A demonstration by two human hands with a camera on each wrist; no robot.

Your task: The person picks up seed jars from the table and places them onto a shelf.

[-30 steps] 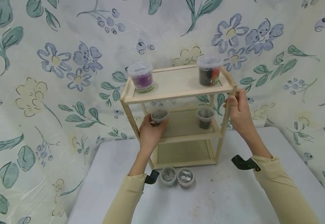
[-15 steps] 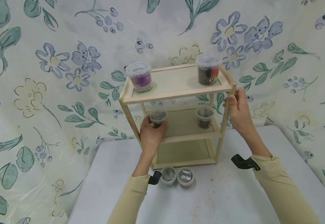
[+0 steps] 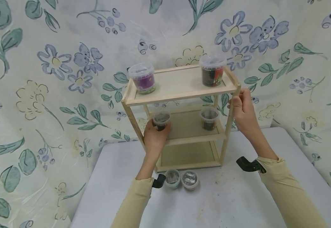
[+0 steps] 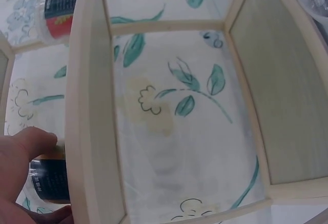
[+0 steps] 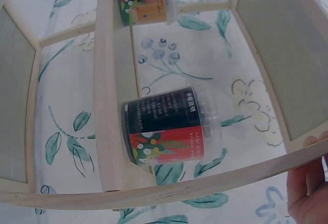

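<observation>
Nearest: clear cup (image 3: 172, 179) and foil cup (image 3: 190, 180) on the counter (image 3: 239, 196), just in front of the rack (image 3: 194, 165). Coming out low, I could knock them. My left hand (image 3: 154, 137): fingers clamped on the held cup (image 3: 162, 117), left end of middle shelf (image 3: 183, 125); left post (image 3: 133, 121) is close, snag risk. Right hand (image 3: 245, 110): fingers curled round right post (image 3: 229, 123); too hard a tug could tilt everything, sliding purple cup (image 3: 144, 81) or red cup (image 3: 212, 75) off the top. Free room: midshelf, up to black cup (image 3: 209, 120).
</observation>
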